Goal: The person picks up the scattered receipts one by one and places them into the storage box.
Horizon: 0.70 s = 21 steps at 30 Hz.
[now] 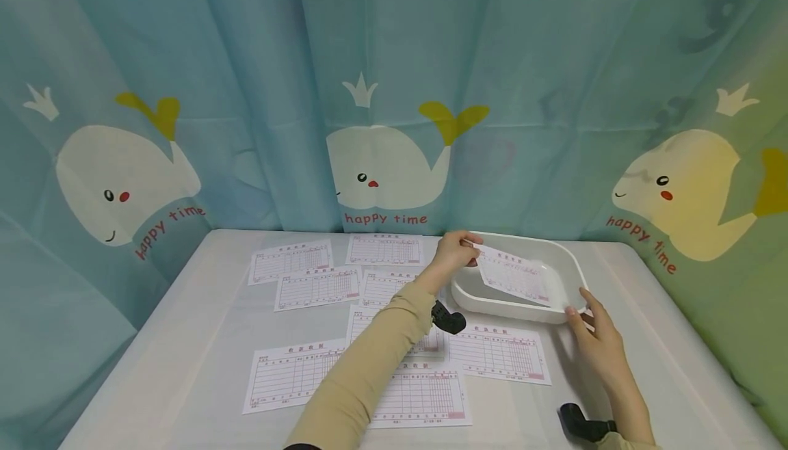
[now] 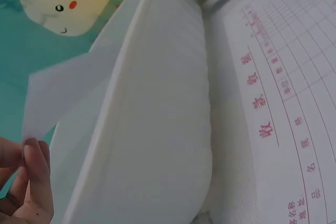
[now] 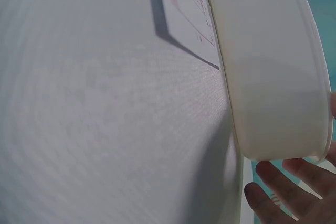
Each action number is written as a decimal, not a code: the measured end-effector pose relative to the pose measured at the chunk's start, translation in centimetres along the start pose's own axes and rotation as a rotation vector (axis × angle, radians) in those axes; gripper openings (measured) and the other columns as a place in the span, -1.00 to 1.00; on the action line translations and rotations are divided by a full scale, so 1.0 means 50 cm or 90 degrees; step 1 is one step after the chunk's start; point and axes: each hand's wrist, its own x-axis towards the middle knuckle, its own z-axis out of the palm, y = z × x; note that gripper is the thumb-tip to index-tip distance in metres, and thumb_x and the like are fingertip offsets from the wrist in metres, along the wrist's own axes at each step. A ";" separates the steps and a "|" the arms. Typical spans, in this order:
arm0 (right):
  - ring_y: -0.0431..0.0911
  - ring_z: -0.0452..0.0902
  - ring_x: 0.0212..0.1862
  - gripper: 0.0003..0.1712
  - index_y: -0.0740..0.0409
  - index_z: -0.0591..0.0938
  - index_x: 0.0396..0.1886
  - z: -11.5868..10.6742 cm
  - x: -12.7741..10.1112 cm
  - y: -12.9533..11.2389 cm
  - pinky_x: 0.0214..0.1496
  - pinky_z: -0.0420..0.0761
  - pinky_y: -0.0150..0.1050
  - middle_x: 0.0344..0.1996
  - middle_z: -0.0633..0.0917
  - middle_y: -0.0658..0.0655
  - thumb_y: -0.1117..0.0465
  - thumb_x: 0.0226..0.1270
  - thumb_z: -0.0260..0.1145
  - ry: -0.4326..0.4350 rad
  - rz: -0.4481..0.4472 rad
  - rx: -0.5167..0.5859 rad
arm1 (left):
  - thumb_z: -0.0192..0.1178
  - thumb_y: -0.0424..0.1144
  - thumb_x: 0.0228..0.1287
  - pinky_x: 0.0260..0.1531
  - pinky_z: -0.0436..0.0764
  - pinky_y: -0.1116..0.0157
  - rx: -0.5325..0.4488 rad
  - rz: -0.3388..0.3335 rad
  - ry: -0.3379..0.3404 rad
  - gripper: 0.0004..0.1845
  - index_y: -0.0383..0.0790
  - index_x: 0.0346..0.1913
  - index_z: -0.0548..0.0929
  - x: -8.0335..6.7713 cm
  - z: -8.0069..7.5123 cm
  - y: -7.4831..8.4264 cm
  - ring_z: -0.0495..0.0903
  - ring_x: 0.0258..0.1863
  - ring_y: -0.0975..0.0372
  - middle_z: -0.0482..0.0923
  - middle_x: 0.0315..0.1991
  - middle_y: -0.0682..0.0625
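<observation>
My left hand (image 1: 454, 256) pinches the left corner of a receipt slip (image 1: 512, 275) between thumb and fingers. The slip, white with red-printed lines, slants over the inside of a white plastic tub (image 1: 517, 312). From the left wrist view, the held slip (image 2: 68, 95) stands up past the tub's rim. My right hand (image 1: 603, 347) grips the tub's near right corner, thumb and forefinger at the rim. Its other fingers (image 3: 286, 187) are spread beside the tub wall (image 3: 275, 77) in the right wrist view.
Several more receipt slips lie on the white-covered table, some overlapping: one (image 1: 501, 354) right in front of the tub, others (image 1: 295, 371) to the left, partly behind my left sleeve (image 1: 357, 375). A blue curtain (image 1: 394, 40) with whale prints hangs behind the table.
</observation>
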 end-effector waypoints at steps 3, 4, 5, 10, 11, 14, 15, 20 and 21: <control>0.51 0.18 0.30 -0.21 0.23 -0.06 0.53 0.000 0.001 0.001 0.19 0.30 0.42 0.41 0.07 0.56 -0.05 0.51 -0.03 -0.003 0.006 -0.001 | 0.16 -0.54 0.19 -0.38 0.69 0.38 0.006 0.007 -0.001 -0.75 -0.37 -0.08 0.67 0.002 0.002 -0.004 0.51 -0.59 0.30 0.41 -0.53 0.07; 0.51 0.18 0.30 -0.21 0.23 -0.06 0.53 0.000 0.001 0.001 0.18 0.30 0.43 0.41 0.07 0.56 -0.05 0.51 -0.03 -0.004 0.007 -0.001 | 0.16 -0.53 0.20 -0.35 0.70 0.35 0.005 0.007 -0.004 -0.75 -0.37 -0.08 0.67 0.003 0.002 -0.004 0.52 -0.58 0.29 0.42 -0.52 0.06; 0.50 0.18 0.30 -0.20 0.23 -0.06 0.53 0.001 0.001 0.001 0.18 0.30 0.43 0.41 0.07 0.56 -0.06 0.51 -0.04 -0.004 0.010 -0.002 | 0.16 -0.53 0.20 -0.33 0.71 0.33 0.009 0.009 -0.006 -0.76 -0.37 -0.07 0.67 0.004 0.002 -0.004 0.52 -0.57 0.28 0.42 -0.52 0.06; 0.49 0.18 0.31 -0.20 0.20 -0.07 0.53 0.001 0.001 -0.002 0.20 0.29 0.42 0.41 0.07 0.56 -0.07 0.51 -0.03 -0.005 0.019 -0.003 | 0.14 -0.50 0.24 -0.32 0.70 0.33 0.042 0.015 -0.021 -0.77 -0.37 -0.06 0.65 0.007 -0.003 0.000 0.49 -0.58 0.31 0.41 -0.49 0.05; 0.49 0.17 0.31 -0.19 0.20 -0.08 0.54 0.001 0.001 -0.002 0.20 0.28 0.42 0.41 0.07 0.56 -0.08 0.51 -0.04 -0.007 0.023 -0.003 | 0.14 -0.49 0.24 -0.33 0.70 0.33 0.051 0.016 -0.026 -0.77 -0.37 -0.05 0.65 0.008 -0.005 0.001 0.48 -0.58 0.32 0.42 -0.49 0.04; 0.50 0.16 0.32 -0.19 0.20 -0.08 0.54 0.000 0.001 -0.004 0.21 0.28 0.42 0.41 0.06 0.56 -0.08 0.51 -0.04 -0.010 0.025 -0.001 | 0.15 -0.47 0.25 -0.35 0.68 0.35 0.083 0.022 -0.041 -0.75 -0.36 -0.03 0.64 0.012 -0.009 0.003 0.48 -0.59 0.32 0.50 -0.45 -0.02; 0.50 0.16 0.32 -0.19 0.20 -0.08 0.54 0.000 0.001 -0.004 0.21 0.28 0.42 0.41 0.06 0.56 -0.08 0.51 -0.04 -0.010 0.025 -0.001 | 0.15 -0.47 0.25 -0.33 0.69 0.32 0.091 0.024 -0.047 -0.75 -0.36 -0.02 0.64 0.012 -0.010 0.004 0.49 -0.58 0.32 0.52 -0.44 -0.03; 0.50 0.18 0.31 -0.19 0.22 -0.06 0.53 0.000 0.002 -0.003 0.21 0.27 0.42 0.41 0.07 0.57 -0.08 0.51 -0.04 -0.006 0.011 0.002 | 0.13 -0.47 0.24 -0.36 0.67 0.32 0.145 0.041 -0.060 -0.73 -0.35 0.00 0.63 0.015 -0.016 0.011 0.53 -0.57 0.28 0.58 -0.43 -0.09; 0.50 0.18 0.30 -0.20 0.23 -0.06 0.53 0.000 0.003 -0.003 0.21 0.27 0.42 0.40 0.08 0.57 -0.07 0.51 -0.04 -0.004 0.008 0.001 | 0.13 -0.47 0.24 -0.36 0.67 0.32 0.149 0.043 -0.060 -0.73 -0.35 0.00 0.63 0.015 -0.017 0.012 0.54 -0.57 0.27 0.58 -0.43 -0.09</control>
